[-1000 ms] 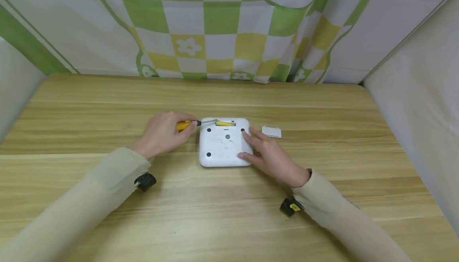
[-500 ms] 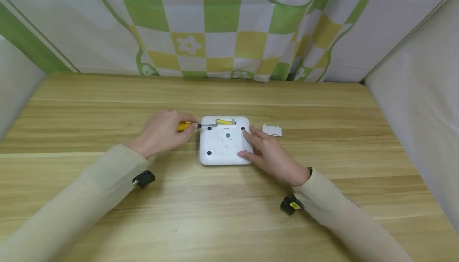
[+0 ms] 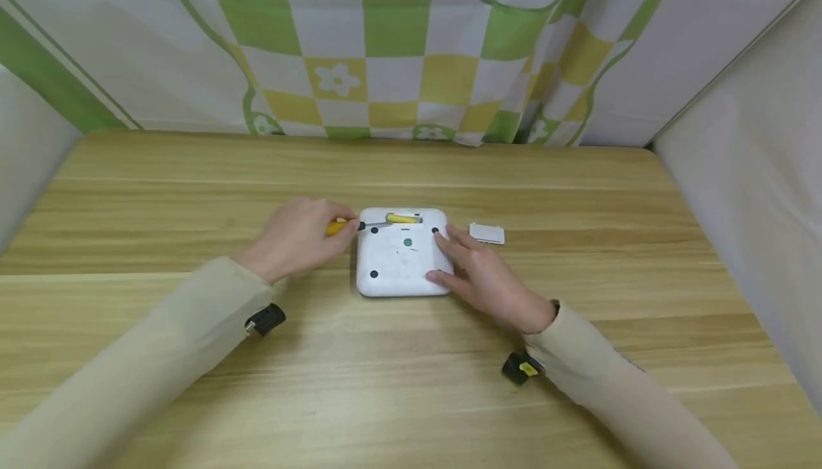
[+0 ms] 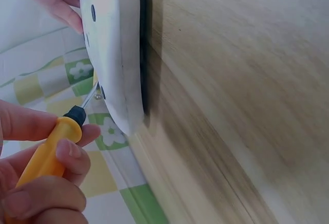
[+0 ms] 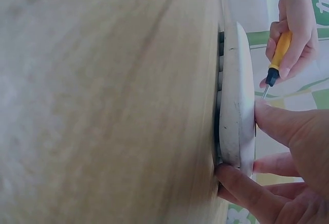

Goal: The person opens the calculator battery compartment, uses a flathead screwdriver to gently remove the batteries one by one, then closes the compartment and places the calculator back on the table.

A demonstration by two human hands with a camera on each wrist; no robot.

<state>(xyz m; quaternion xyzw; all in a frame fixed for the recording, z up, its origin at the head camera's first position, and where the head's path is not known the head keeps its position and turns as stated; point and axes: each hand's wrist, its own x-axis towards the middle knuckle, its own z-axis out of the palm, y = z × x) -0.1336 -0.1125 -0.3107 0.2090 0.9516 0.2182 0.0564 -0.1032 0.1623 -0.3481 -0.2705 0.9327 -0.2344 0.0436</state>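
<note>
A white square device (image 3: 398, 262), perhaps a calculator, lies on the table with its black-footed back facing up. A yellow battery (image 3: 403, 218) sits in the slot near its far edge. My left hand (image 3: 298, 237) grips a screwdriver by its yellow handle (image 4: 46, 157), thumb and forefinger close behind the black collar. The metal shaft (image 3: 377, 225) reaches across the back, its tip right at the battery's left end. My right hand (image 3: 488, 280) rests on the device's right side, thumb (image 5: 280, 124) and one finger on the back, other fingers along the side wall.
A small white battery cover (image 3: 486, 233) lies on the wooden table (image 3: 321, 383) just right of the device. Behind the table hangs a green, yellow and white checked curtain (image 3: 392, 62). Pale cloth walls (image 3: 758, 205) stand at the sides.
The screwdriver tip has come down from above the slot's left end to its near-left edge, and the left hand has shifted slightly right. The right hand and device stay nearly still.
</note>
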